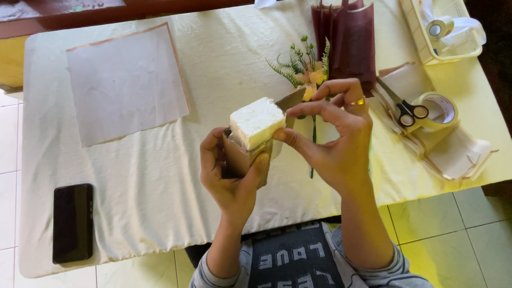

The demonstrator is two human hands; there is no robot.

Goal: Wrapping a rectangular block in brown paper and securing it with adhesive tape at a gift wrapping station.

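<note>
Left hand (234,176) gripping brown wrap (241,158), white foam block (256,121) above

Matt white foam block (256,121) in brown paper wrap (238,158); wrinkled pale cloth (160,176); glossy black phone (72,222).

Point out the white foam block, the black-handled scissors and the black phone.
white foam block (257,120), head view, top face.
black-handled scissors (406,111), head view, handle loops.
black phone (72,222), head view, middle of the screen.

Bright, even daylight, soft shadows, sharp focus, slight bending at the edges.
</note>
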